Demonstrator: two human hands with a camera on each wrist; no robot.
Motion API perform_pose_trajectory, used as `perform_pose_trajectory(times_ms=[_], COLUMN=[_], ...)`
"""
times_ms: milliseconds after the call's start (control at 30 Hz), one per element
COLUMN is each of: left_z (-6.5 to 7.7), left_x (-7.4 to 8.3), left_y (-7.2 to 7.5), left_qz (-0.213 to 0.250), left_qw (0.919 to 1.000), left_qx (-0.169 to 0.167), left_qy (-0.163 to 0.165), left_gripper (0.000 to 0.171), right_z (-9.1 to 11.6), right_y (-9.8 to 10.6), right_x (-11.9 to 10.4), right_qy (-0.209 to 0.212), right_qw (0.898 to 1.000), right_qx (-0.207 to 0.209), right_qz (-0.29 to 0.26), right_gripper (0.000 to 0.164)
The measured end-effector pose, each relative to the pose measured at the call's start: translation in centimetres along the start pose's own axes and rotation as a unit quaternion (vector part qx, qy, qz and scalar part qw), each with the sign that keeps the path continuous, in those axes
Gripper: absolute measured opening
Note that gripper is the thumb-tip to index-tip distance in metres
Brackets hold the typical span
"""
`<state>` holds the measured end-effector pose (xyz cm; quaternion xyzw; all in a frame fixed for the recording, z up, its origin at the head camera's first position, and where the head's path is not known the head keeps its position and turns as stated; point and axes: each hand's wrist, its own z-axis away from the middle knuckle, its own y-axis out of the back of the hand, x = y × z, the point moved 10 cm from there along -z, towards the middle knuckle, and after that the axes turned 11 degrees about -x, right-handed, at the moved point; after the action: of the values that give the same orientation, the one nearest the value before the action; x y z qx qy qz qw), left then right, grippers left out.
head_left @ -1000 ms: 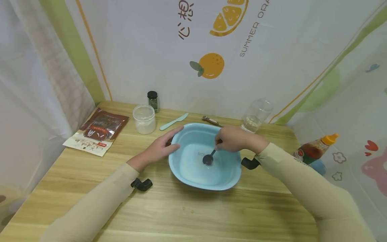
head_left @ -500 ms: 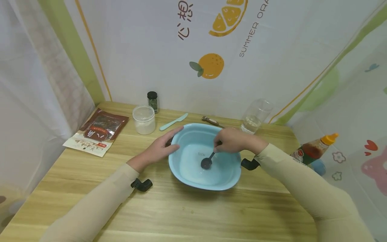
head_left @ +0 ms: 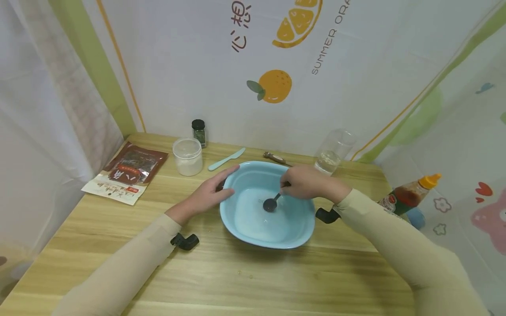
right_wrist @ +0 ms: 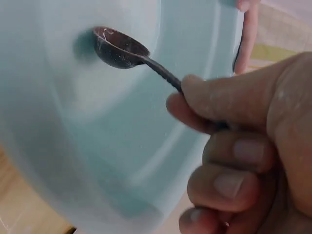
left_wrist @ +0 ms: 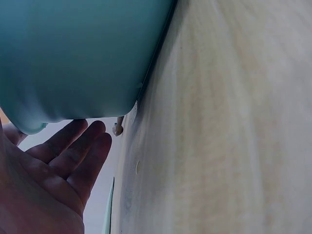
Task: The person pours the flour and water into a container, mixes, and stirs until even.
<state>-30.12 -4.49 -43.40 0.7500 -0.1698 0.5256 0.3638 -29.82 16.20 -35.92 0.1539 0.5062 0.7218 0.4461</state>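
Observation:
A light-blue plastic basin (head_left: 233,219) stands on the wooden table in the head view. My left hand (head_left: 206,193) holds its left side, thumb over the rim and fingers against the outer wall; the left wrist view shows those fingers (left_wrist: 73,151) at the wall. Inside the basin is a dark measuring spoon (right_wrist: 119,48) with a deep round bowl. My right hand (head_left: 306,182) pinches its handle between thumb and index finger, the other fingers curled. The spoon's bowl hangs low over the basin's pale floor; whether it touches cannot be told.
Behind the basin lie a mint-green spreader (head_left: 227,159) and a brown-handled utensil (head_left: 276,158). A tub of white powder (head_left: 188,162), a black-capped jar (head_left: 199,134) and a spice packet (head_left: 128,171) stand left. Right are a glass of clear liquid (head_left: 327,162) and a sauce bottle (head_left: 409,195).
The spoon's bowl has shifted a little within the basin, first slightly toward me, then back away. My left hand and the basin have stayed in place.

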Motion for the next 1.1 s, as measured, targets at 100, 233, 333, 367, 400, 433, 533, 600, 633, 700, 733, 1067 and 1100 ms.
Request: perform_pose_trajectory(times_ms=[100,233,333,367,400,433,533,600,633,700,733,1067,1100], left_z=[0.0,0.0,0.0,0.0,0.0,0.0,0.0,0.0,0.0,0.0,0.0,0.0,0.0], left_x=[0.0,0.1,0.2,0.3,0.3,0.3,0.2,0.2,0.2,0.3,0.4,0.3,0.3], left_y=[0.0,-0.1,0.0,0.0,0.0,0.0,0.1,0.1,0.1,0.1,0.1,0.2,0.2], left_qz=[-0.002,0.001,0.0,-0.001,-0.002,-0.003,-0.006,-0.007,-0.007,-0.006,-0.006,-0.007,-0.007], left_qw=[1.0,1.0,1.0,1.0,1.0,1.0,0.9999,0.9999,0.9999,0.9999,0.9999,0.9999,0.9999], left_qx=[0.0,-0.002,0.001,0.002,0.003,0.005,0.007,0.008,0.008,0.007,0.006,0.006,0.005], left_qy=[0.001,0.0,-0.004,-0.005,-0.006,-0.007,-0.007,-0.007,-0.007,-0.007,-0.007,-0.011,-0.012], left_gripper=[0.073,0.073,0.072,0.072,0.072,0.072,0.072,0.072,0.072,0.072,0.072,0.073,0.073], right_z=[-0.1,0.3,0.5,0.5,0.5,0.4,0.0,0.0,0.1,0.3,0.5,0.1,0.1], right_y=[0.5,0.8,0.4,0.2,0.0,-0.2,-0.3,0.1,0.3,0.6,0.7,-0.2,0.0], right_x=[0.8,1.4,0.8,0.5,0.2,0.0,0.1,0.8,1.1,1.6,1.6,0.3,0.6], right_qy=[-0.033,-0.053,-0.028,-0.016,-0.006,0.003,0.0,-0.018,-0.026,-0.041,-0.04,0.007,-0.005], right_qw=[0.999,0.997,0.999,0.999,1.0,1.0,1.0,1.0,0.999,0.998,0.998,1.0,1.0], right_qx=[0.026,0.032,0.004,-0.007,-0.016,-0.025,-0.018,0.005,0.016,0.031,0.033,-0.01,0.002], right_qz=[0.012,0.042,0.04,0.033,0.025,0.014,-0.003,0.005,0.012,0.029,0.037,0.004,0.008], right_gripper=[0.027,0.034,0.022,0.017,0.014,0.015,0.017,0.017,0.018,0.016,0.016,0.016,0.017])
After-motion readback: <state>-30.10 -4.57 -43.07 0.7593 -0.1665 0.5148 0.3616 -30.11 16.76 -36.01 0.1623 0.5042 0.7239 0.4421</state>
